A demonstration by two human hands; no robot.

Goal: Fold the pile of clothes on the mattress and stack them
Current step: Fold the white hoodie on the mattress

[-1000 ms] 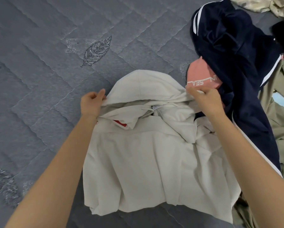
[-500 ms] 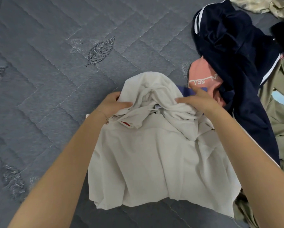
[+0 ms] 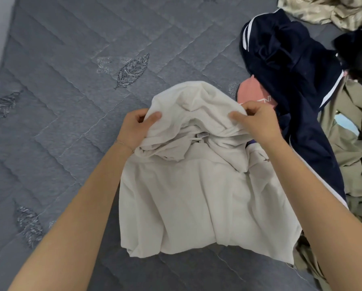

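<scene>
the cream hoodie (image 3: 201, 198) lies mid-frame on the mattress (image 3: 70, 101), long axis toward the viewer, its hood pinched at either edge by left hand (image 3: 133, 131) and right hand (image 3: 257, 120), equally near.

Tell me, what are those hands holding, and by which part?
The cream hoodie, by its hood: the left hand grips the hood's left side, the right hand its right side. Its body lies on the mattress.

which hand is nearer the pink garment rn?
Right. The right hand grips the cream hoodie at its hood edge, just beside the pink garment; the left hand grips the opposite hood edge, farther away.
</scene>
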